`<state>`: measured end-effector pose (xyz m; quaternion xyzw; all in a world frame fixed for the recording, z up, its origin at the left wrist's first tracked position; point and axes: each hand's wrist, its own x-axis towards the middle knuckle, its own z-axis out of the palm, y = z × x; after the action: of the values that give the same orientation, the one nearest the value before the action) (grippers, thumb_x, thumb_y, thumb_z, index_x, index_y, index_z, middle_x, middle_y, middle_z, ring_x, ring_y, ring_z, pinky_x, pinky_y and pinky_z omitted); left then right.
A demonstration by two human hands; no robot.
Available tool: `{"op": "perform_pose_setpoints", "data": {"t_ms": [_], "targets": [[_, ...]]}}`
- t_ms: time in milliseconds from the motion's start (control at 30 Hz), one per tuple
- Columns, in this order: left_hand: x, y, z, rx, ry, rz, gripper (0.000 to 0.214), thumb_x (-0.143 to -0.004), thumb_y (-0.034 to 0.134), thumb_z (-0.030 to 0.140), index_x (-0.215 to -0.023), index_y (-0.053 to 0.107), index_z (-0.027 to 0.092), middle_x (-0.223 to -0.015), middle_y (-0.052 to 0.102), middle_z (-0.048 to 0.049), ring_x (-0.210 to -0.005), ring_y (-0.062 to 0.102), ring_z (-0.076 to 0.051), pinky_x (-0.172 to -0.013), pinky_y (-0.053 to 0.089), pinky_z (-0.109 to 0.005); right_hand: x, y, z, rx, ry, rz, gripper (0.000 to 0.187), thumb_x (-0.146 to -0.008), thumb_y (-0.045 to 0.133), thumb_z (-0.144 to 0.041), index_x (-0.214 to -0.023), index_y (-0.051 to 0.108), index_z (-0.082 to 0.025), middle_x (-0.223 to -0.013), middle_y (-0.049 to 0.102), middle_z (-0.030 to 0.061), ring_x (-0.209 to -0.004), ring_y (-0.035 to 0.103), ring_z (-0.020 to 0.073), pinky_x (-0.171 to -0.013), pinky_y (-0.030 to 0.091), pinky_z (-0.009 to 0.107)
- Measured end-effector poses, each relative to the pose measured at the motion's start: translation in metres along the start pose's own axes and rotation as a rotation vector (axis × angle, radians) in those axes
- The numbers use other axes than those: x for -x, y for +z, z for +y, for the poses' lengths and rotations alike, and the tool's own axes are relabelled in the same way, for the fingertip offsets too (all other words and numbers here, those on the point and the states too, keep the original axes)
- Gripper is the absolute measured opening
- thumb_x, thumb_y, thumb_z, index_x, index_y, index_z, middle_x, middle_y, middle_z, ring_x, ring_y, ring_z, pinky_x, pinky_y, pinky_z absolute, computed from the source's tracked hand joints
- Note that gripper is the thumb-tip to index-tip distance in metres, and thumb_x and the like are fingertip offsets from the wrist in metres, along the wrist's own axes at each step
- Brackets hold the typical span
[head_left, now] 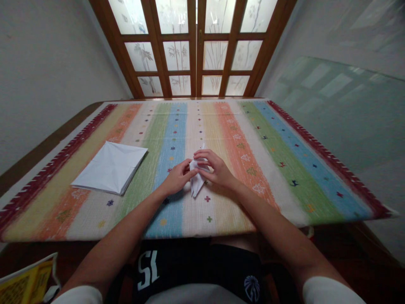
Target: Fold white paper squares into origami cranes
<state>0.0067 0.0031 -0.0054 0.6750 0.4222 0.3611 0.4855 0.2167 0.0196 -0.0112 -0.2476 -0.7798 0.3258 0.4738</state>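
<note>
Narrow folded paper (pixel 196 180), white and pointed at both ends, sits near the centre of the head view, held between the two hands above the striped cloth (pixel 221 213). Whether its lower tip touches the cloth cannot be told from this view. The left hand (pixel 179 177) comes in from the near side, its grip narrow, with the fingers and thumb closed on the paper's left flank. The right hand (pixel 217 169) arches over the top, its grip just as narrow, with its fingers (pixel 205 157) curled down onto the upper layers.

This looks like fine pinching rather than work needing force. Keeping the layers flush, running the fingertips firmly along a crease and steadying the lower point with the left hand would probably give the sharpest fold. Keeping both wrists low would also help limit any wobble.

To the left, well apart from the hands, a square of folded white paper (pixel 110 167) lies flat on the cloth, with crease lines across its face and a thick layered edge. A wooden edge of the tabletop (pixel 47 143) shows beyond the cloth. Frosted glass doors (pixel 177 55) with bamboo patterns stand past the far side, and a yellow printed booklet (pixel 28 280) pokes into the lower left corner.
</note>
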Motion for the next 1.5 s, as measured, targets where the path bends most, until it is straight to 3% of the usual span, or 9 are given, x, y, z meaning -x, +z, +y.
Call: {"op": "perform_pose_setpoints", "data": {"t_ms": [233,433,533,700,833,1033,1267,1433,1500], "targets": [[-0.004,-0.002,-0.009,0.226,-0.097,0.104,0.036,-0.092,0.072,0.042,-0.118,0.065,0.018,-0.084,0.067,-0.0014,-0.072,0.063,-0.016,-0.064,0.048,-0.025,-0.002,-0.013,-0.001,0.309,0.007,0.074,0.013,-0.095,0.074,-0.025,-0.108,0.073,-0.026,-0.142,0.059,0.0124,-0.137,0.061,0.032,-0.118,0.052,0.059],[-0.001,-0.006,-0.004,0.284,-0.057,0.2,0.068,-0.094,0.073,0.036,-0.155,0.046,0.02,-0.095,0.074,-0.004,-0.07,0.066,-0.015,-0.065,0.051,-0.025,0.0,-0.023,0.001,0.088,0.055,-0.094,0.026,-0.094,0.076,-0.026,-0.119,0.075,-0.026,-0.159,0.053,0.015,-0.145,0.059,0.0323,-0.108,0.062,0.051],[0.0,-0.006,-0.002,0.23,0.009,0.197,0.076,-0.096,0.07,0.036,-0.164,0.037,0.024,-0.099,0.074,-0.0042,-0.068,0.063,-0.014,-0.063,0.049,-0.023,0.001,-0.024,0.003,0.021,0.113,-0.075,0.024,-0.091,0.083,-0.031,-0.114,0.078,-0.027,-0.159,0.055,0.0138,-0.147,0.058,0.0328,-0.107,0.063,0.051],[0.003,-0.008,0.002,0.058,0.03,0.173,0.042,-0.099,0.064,0.046,-0.13,0.069,0.019,-0.115,0.072,-0.0094,-0.083,0.064,-0.018,-0.07,0.053,-0.027,0.0,-0.024,0.004,-0.088,0.188,-0.009,0.025,-0.088,0.089,-0.043,-0.107,0.083,-0.028,-0.154,0.058,0.0121,-0.142,0.062,0.0323,-0.11,0.062,0.054],[0.004,-0.01,0.003,0.159,0.021,0.129,0.047,-0.1,0.054,0.053,-0.127,0.071,0.018,-0.116,0.072,-0.0108,-0.096,0.067,-0.023,-0.078,0.058,-0.032,0.0,-0.025,0.005,-0.173,0.249,0.014,0.03,-0.086,0.091,-0.051,-0.105,0.085,-0.029,-0.153,0.059,0.0106,-0.14,0.062,0.0307,-0.113,0.06,0.055],[0.003,-0.014,-0.001,0.1,0.042,0.117,0.049,-0.085,0.06,0.034,-0.128,0.075,0.016,-0.105,0.074,-0.0086,-0.087,0.064,-0.022,-0.075,0.054,-0.03,-0.002,-0.024,0.007,-0.248,0.293,0.05,0.034,-0.082,0.092,-0.057,-0.098,0.086,-0.027,-0.146,0.062,0.0108,-0.136,0.064,0.0292,-0.106,0.064,0.049],[0.003,-0.013,0.001,0.003,0.07,0.159,0.046,-0.099,0.057,0.051,-0.12,0.079,0.017,-0.11,0.077,-0.0101,-0.088,0.065,-0.022,-0.075,0.052,-0.03,-0.003,-0.025,0.006,-0.187,0.314,0.08,0.039,-0.085,0.087,-0.064,-0.09,0.085,-0.026,-0.134,0.067,0.0116,-0.131,0.066,0.0284,-0.1,0.063,0.044],[0.001,-0.012,0.004,-0.179,0.101,0.193,0.046,-0.101,0.054,0.056,-0.097,0.078,0.017,-0.088,0.071,-0.0056,-0.081,0.061,-0.021,-0.074,0.049,-0.031,-0.005,-0.018,0.009,-0.157,0.305,0.176,0.045,-0.089,0.079,-0.07,-0.088,0.08,-0.024,-0.116,0.074,0.0109,-0.112,0.071,0.0256,-0.094,0.061,0.041],[0.0,-0.01,0.003,-0.154,0.116,0.205,0.041,-0.1,0.057,0.054,-0.103,0.075,0.017,-0.086,0.069,-0.0046,-0.08,0.061,-0.02,-0.073,0.048,-0.03,-0.005,-0.014,0.009,-0.174,0.338,0.195,0.045,-0.088,0.08,-0.068,-0.09,0.077,-0.024,-0.106,0.076,0.0091,-0.1,0.072,0.0238,-0.087,0.061,0.039]]}}
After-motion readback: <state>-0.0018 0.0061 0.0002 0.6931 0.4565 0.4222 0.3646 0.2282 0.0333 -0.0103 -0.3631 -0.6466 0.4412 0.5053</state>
